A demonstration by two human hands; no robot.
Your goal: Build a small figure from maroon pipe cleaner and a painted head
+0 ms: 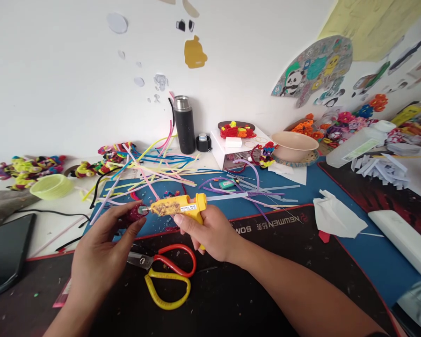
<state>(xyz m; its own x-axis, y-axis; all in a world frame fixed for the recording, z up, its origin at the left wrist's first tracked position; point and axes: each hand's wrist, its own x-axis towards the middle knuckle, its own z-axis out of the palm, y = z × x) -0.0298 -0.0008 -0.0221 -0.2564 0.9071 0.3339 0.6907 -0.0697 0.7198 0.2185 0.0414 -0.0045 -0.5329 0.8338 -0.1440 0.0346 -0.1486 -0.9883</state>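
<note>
My right hand (210, 229) is wrapped round the handle of a yellow glue gun (171, 208), stained along its barrel, with a clear glue stick (228, 197) out of its back. The nozzle points left and meets a small dark red fuzzy piece (135, 213), which has a pale greyish patch facing the gun. My left hand (105, 238) pinches that piece between thumb and fingers; much of it is hidden by the fingers. Below the gun, scissors (168, 276) with one red and one yellow handle lie on the black mat (231, 290).
Loose coloured pipe cleaners (150, 173) are strewn behind my hands. A black thermos (184, 126) stands by the wall, near a white box (228, 152) and a beige bowl (294, 145). At left lies a dark phone-like device (7, 248); at right, crumpled tissue (338, 217) and a plastic bottle (359, 142).
</note>
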